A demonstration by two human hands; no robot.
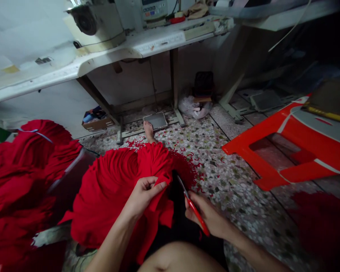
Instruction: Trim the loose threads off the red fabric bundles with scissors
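Observation:
A large heap of red fabric pieces (102,196) lies across my lap and to my left. Pinched between the thumb and fingers of my left hand (146,192) is the edge of one red fabric piece (162,202). My right hand (205,213) grips scissors (195,212) with red handles. Their blades point up and away from me, a little to the right of the held cloth and apart from it. Part of the scissors' handle is hidden by my fingers.
More red fabric bundles (42,151), tied with pale strips, are piled at the left. Red scraps (187,170) litter the speckled floor. A red-orange stool (286,151) stands at the right. Ahead is a sewing table (107,56) with a foot pedal (156,121) beneath, near a cardboard box (98,124).

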